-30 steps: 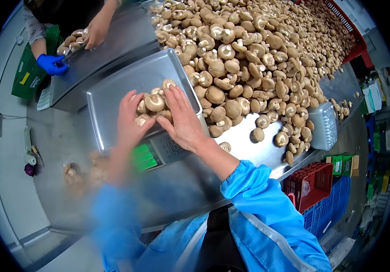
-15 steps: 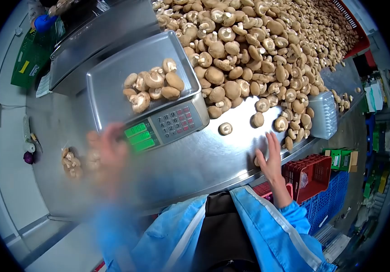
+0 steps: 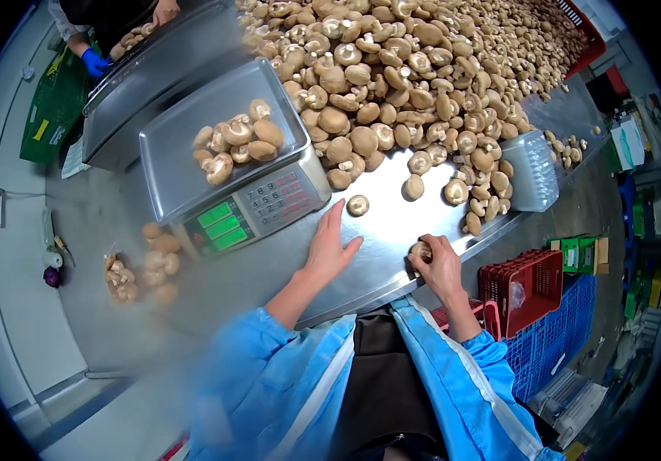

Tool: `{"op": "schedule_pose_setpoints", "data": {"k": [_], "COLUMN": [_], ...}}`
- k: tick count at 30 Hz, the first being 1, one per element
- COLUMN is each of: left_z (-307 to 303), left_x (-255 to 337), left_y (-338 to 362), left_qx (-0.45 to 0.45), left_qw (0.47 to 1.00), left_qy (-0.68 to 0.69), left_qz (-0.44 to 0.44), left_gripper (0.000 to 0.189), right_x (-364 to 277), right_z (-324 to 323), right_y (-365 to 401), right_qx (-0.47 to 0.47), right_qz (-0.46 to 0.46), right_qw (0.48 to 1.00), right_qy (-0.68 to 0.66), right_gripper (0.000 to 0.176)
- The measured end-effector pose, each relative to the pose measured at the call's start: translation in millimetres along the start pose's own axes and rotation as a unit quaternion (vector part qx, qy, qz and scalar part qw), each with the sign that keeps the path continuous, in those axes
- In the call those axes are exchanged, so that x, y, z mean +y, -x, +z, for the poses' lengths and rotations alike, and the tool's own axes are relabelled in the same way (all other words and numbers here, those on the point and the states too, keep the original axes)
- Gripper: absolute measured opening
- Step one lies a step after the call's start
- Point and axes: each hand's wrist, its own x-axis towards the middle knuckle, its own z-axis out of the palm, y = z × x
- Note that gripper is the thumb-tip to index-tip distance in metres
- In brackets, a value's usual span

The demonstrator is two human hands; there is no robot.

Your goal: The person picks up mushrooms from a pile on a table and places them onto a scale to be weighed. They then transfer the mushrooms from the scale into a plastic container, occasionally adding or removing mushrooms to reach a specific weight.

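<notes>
My right hand [image 3: 439,269] has its fingers closed round a shiitake mushroom [image 3: 421,252] near the front edge of the steel table [image 3: 369,265]. To its left, my left hand [image 3: 329,250] is open, thumb spread from the fingers, fingertips close to a single mushroom [image 3: 358,205] on the metal. Beside that hand stands a digital scale [image 3: 269,201] with lit green displays; its steel tray [image 3: 165,180] carries a small group of mushrooms [image 3: 236,137]. A large heap of mushrooms [image 3: 392,84] spreads behind, with a few loose ones at its near edge.
Clear plastic trays [image 3: 530,170] are stacked right of the heap. More mushrooms [image 3: 160,257] lie at the left. Below the table's right side are red crates [image 3: 526,288] and a blue crate [image 3: 557,338]. Across the table, a co-worker's blue-gloved hand [image 3: 94,61] is beside another scale.
My left hand has moved right from in front of the scale display to near the loose mushroom. My right hand has come down and left and closed on a mushroom at the edge.
</notes>
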Motion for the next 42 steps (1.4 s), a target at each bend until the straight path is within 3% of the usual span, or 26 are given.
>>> {"op": "schedule_pose_setpoints", "data": {"k": [4,6,8,9,10,11,14,15,18,19,20,21,23,25,28,31,34,35,38,39,40,42], "left_z": [20.9,27.1,25.9,20.8,14.9,9.8,-19.0,-33.1,-102.2,-128.0,-146.0,-165.9,-187.1,-193.3,-188.1,-185.7,-188.3,-188.1,-169.5,-159.4,-145.3,-117.9], "left_x": [20.2,29.8,43.4,53.6,61.4,65.7,51.7,43.4,30.1,26.5,16.1,34.4,10.1,-20.6,-32.3,-26.6,-4.3,-3.0,14.5,26.3,15.8,13.9], "left_y": [-14.6,-8.4,-0.6,3.5,7.5,12.1,12.3,9.4,-12.7,-22.5,-33.9,-40.8,-54.5,-65.2,-64.2,-57.3,-38.1,-32.8,-17.6,-11.4,-2.1,4.5], "left_qx": [0.025,-0.016,-0.044,-0.049,-0.049,-0.036,-0.018,0.043,0.242,0.292,0.351,0.346,0.298,0.228,0.243,0.314,0.34,0.345,0.332,0.316,0.291,0.238], "left_qw": [0.994,0.994,0.948,0.904,0.848,0.849,0.857,0.881,0.94,0.946,0.932,0.936,0.936,0.904,0.899,0.898,0.909,0.915,0.925,0.937,0.949,0.967], "left_qy": [-0.073,0.106,0.302,0.407,0.505,0.509,0.487,0.462,0.235,0.123,0.086,0.008,-0.185,-0.361,-0.365,-0.306,-0.238,-0.206,-0.18,-0.15,-0.124,-0.092], "left_qz": [0.082,-0.004,-0.085,-0.12,-0.153,-0.137,-0.171,-0.089,-0.058,-0.07,-0.013,-0.07,-0.029,-0.02,-0.004,0.033,-0.027,-0.028,-0.031,-0.018,-0.007,0.012], "left_gripper": [0.069,0.063,0.055,0.051,0.047,0.04,0.039,0.042,0.048,0.05,0.053,0.056,0.058,0.065,0.069,0.068,0.068,0.068,0.064,0.063,0.062,0.063], "right_x": [-22.1,-37.7,-53.5,-66.2,-80.0,-86.4,-105.8,-105.7,-91.2,-84.5,-80.8,-81.2,-75.9,-77.4,-80.9,-56.4,-6.4,26.4,96.3,125.0,150.5,203.0], "right_z": [-7.4,-13.0,-7.4,-9.4,-16.9,-12.8,-15.6,-16.4,-9.7,-7.9,-6.6,-5.5,1.6,4.2,-4.3,-8.9,-47.7,-64.6,-139.9,-158.9,-176.0,-191.9], "right_y": [-4.6,-6.0,-5.6,-4.2,-0.9,-0.4,0.9,0.6,-4.3,-5.8,-6.3,-5.7,-3.4,-2.5,-4.7,-14.2,-32.4,-45.3,-80.3,-91.2,-100.7,-117.6], "right_qx": [0.054,0.058,0.063,0.084,0.027,0.028,0.011,0.016,0.01,-0.015,-0.039,-0.032,-0.067,-0.105,-0.131,0.002,0.175,0.216,0.419,0.446,0.471,0.33], "right_qz": [-0.018,-0.054,-0.114,-0.172,-0.173,-0.206,-0.234,-0.233,-0.212,-0.193,-0.173,-0.174,-0.174,-0.172,-0.163,-0.189,-0.109,-0.092,-0.072,-0.048,-0.023,0.05], "right_qw": [0.991,0.957,0.914,0.924,0.939,0.94,0.936,0.938,0.947,0.95,0.953,0.956,0.959,0.959,0.959,0.965,0.976,0.967,0.898,0.883,0.866,0.942], "right_qy": [-0.124,-0.28,-0.384,-0.332,-0.295,-0.272,-0.265,-0.255,-0.24,-0.244,-0.248,-0.236,-0.212,-0.198,-0.191,-0.18,-0.066,-0.102,0.115,0.14,0.166,0.039], "right_gripper": [0.046,0.046,0.047,0.048,0.05,0.053,0.058,0.057,0.048,0.046,0.044,0.036,0.034,0.03,0.032,0.037,0.05,0.058,0.061,0.062,0.063,0.068]}}
